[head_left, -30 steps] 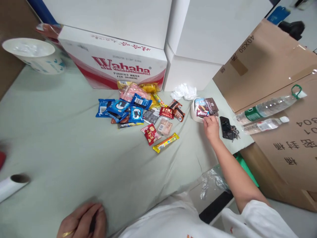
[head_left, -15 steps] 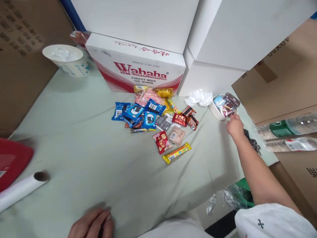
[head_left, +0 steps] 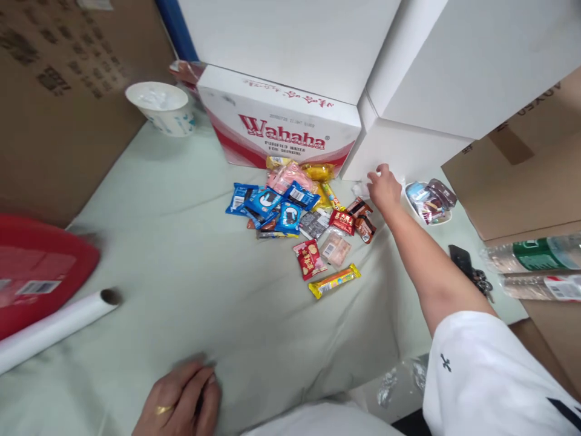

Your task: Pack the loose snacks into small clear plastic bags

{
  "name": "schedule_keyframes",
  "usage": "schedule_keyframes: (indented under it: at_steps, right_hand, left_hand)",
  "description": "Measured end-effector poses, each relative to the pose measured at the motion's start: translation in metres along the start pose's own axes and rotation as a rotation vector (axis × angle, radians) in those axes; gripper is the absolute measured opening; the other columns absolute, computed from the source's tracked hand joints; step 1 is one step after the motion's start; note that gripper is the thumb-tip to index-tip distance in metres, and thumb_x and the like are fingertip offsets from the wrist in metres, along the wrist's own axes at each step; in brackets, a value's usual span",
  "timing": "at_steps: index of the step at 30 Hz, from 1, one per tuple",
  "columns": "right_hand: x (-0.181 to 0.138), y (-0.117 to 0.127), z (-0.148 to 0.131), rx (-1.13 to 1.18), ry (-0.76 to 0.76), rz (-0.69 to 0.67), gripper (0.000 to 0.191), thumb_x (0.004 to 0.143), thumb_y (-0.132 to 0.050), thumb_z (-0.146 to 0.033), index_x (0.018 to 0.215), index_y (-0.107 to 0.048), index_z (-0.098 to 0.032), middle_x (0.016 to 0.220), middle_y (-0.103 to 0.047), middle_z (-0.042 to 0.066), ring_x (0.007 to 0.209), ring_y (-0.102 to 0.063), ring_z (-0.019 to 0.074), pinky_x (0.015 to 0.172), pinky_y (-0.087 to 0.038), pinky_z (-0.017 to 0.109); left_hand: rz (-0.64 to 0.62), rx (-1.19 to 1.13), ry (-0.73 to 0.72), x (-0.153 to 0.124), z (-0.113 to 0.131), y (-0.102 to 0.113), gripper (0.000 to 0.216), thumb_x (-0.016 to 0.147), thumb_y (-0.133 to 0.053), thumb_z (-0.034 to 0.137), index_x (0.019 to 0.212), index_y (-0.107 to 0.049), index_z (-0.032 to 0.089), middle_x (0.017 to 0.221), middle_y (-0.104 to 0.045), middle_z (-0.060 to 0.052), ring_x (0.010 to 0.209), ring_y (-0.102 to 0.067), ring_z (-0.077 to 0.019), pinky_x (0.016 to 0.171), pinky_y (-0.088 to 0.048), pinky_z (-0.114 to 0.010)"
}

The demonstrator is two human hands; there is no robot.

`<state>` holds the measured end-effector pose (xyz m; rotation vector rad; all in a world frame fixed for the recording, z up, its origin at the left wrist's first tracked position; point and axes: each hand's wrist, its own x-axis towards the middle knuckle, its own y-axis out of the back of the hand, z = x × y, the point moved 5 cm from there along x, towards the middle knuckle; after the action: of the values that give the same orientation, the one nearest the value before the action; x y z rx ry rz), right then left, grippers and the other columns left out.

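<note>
My right hand (head_left: pixel 385 188) reaches across the table, fingers apart, over crumpled clear-white plastic (head_left: pixel 361 190) that it partly hides. Just right of it sits a white bowl (head_left: pixel 442 220) filled with wrapped snacks (head_left: pixel 429 200). To its left lies a loose pile: blue snack packets (head_left: pixel 267 201), a pink packet (head_left: pixel 289 177), a red packet (head_left: pixel 309 258), brown packets (head_left: pixel 364 227) and a yellow stick-shaped packet (head_left: pixel 334 281). Near the front edge my left hand (head_left: pixel 181 399), with a gold ring, rests on the table with its fingers curled together; nothing shows in them.
Behind the snacks stands a Wahaha water carton (head_left: pixel 281 130) beside white boxes (head_left: pixel 417 142). A paper cup (head_left: pixel 163 112) is at the back left. A white tube (head_left: pixel 54 330) and red object (head_left: pixel 40 272) lie left; keys (head_left: pixel 481 281) and plastic bottles (head_left: pixel 540 254) lie right.
My right hand has moved left from the bowl to the crumpled plastic, and its fingers have spread. My left hand stays resting on the table. The view has shifted slightly.
</note>
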<state>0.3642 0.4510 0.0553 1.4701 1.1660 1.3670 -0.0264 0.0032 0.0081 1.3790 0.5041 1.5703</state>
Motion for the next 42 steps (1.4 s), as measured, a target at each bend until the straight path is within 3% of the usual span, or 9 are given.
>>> schedule_keyframes:
  at_steps: [4, 8, 13, 20, 25, 32, 34, 39, 42]
  right_hand:
    - [-0.008, 0.022, -0.005, 0.116, -0.015, 0.080, 0.023, 0.093, -0.053, -0.028, 0.107, -0.068, -0.017, 0.119, -0.063, 0.015, 0.105, -0.059, 0.0260, 0.090, -0.049, 0.039]
    - [-0.074, 0.065, -0.011, 0.723, -0.072, 0.141, 0.025, 0.085, -0.063, -0.040, 0.098, -0.071, -0.020, 0.091, -0.067, 0.005, 0.071, -0.057, 0.0167, 0.067, -0.050, 0.031]
    - [-0.209, 0.054, -0.067, 1.520, -0.521, -0.285, 0.031, 0.060, -0.084, -0.034, 0.085, -0.070, -0.022, 0.065, -0.062, -0.003, 0.045, -0.037, 0.0071, 0.039, -0.022, 0.020]
    - [-0.327, 0.026, -0.153, 1.744, -0.663, -0.548, 0.035, 0.060, -0.093, -0.033, 0.087, -0.075, -0.020, 0.067, -0.063, -0.003, 0.047, -0.035, 0.0053, 0.040, -0.023, 0.019]
    - [-0.335, 0.023, -0.150, 1.821, -0.703, -0.454, 0.030, 0.067, -0.091, -0.036, 0.082, -0.070, -0.020, 0.058, -0.045, -0.008, 0.049, -0.028, 0.0056, 0.042, -0.025, 0.018]
    - [-0.338, 0.028, -0.146, 2.003, -0.652, -0.560, 0.029, 0.071, -0.085, -0.036, 0.085, -0.063, -0.024, 0.064, -0.050, -0.006, 0.050, -0.028, 0.0086, 0.041, -0.024, 0.019]
    - [-0.334, 0.032, -0.138, 1.919, -0.583, -0.544, 0.033, 0.078, -0.080, -0.049, 0.098, -0.067, -0.026, 0.080, -0.065, 0.000, 0.052, -0.033, 0.0099, 0.043, -0.026, 0.022]
    - [-0.307, 0.064, -0.103, 1.486, -0.373, -0.118, 0.028, 0.090, -0.072, -0.054, 0.097, -0.073, -0.027, 0.087, -0.067, 0.000, 0.057, -0.037, 0.0114, 0.051, -0.031, 0.025]
    - [-0.305, 0.073, -0.130, 1.369, -0.110, -0.321, 0.025, 0.083, -0.082, -0.047, 0.098, -0.077, -0.028, 0.091, -0.068, 0.002, 0.065, -0.048, 0.0134, 0.059, -0.039, 0.027]
  left_hand:
    - [0.004, -0.065, 0.047, 0.001, 0.003, 0.006, 0.011, 0.091, -0.065, 0.012, 0.099, -0.066, 0.020, 0.094, -0.068, -0.008, 0.082, -0.068, -0.0193, 0.078, -0.057, -0.033]
    - [0.014, -0.236, 0.239, 0.003, -0.006, 0.010, 0.008, 0.093, -0.063, 0.017, 0.097, -0.068, 0.022, 0.096, -0.068, -0.006, 0.084, -0.069, -0.0162, 0.078, -0.056, -0.028]
    - [-0.114, -0.639, 0.664, 0.040, -0.002, -0.015, 0.020, 0.098, -0.059, 0.039, 0.096, -0.069, 0.022, 0.086, -0.069, -0.002, 0.075, -0.066, -0.0150, 0.068, -0.054, -0.025]
    - [-0.253, -1.217, 0.771, 0.103, 0.049, -0.070, 0.039, 0.080, -0.080, 0.054, 0.095, -0.070, 0.019, 0.093, -0.071, -0.006, 0.089, -0.066, -0.0192, 0.079, -0.053, -0.030]
    - [-0.173, -1.381, 0.878, 0.091, 0.039, -0.078, 0.034, 0.076, -0.085, 0.046, 0.084, -0.068, 0.018, 0.079, -0.067, 0.000, 0.075, -0.060, -0.0126, 0.075, -0.050, -0.027]
    - [-0.129, -1.774, 1.018, 0.077, 0.039, -0.070, 0.034, 0.076, -0.087, 0.043, 0.091, -0.063, 0.024, 0.107, -0.073, 0.000, 0.103, -0.070, -0.0164, 0.089, -0.056, -0.033]
    - [-0.126, -1.748, 0.978, 0.079, 0.039, -0.067, 0.035, 0.077, -0.087, 0.046, 0.092, -0.063, 0.024, 0.103, -0.074, -0.001, 0.098, -0.072, -0.0172, 0.088, -0.057, -0.034]
    - [-0.129, -1.523, 0.683, 0.089, 0.041, -0.049, 0.030, 0.085, -0.080, 0.048, 0.095, -0.073, 0.021, 0.097, -0.075, -0.006, 0.092, -0.072, -0.0195, 0.088, -0.056, -0.035]
    - [-0.154, -1.427, 0.582, 0.092, 0.049, -0.044, 0.024, 0.088, -0.077, 0.045, 0.091, -0.076, 0.022, 0.106, -0.073, -0.010, 0.101, -0.071, -0.0223, 0.090, -0.056, -0.037]
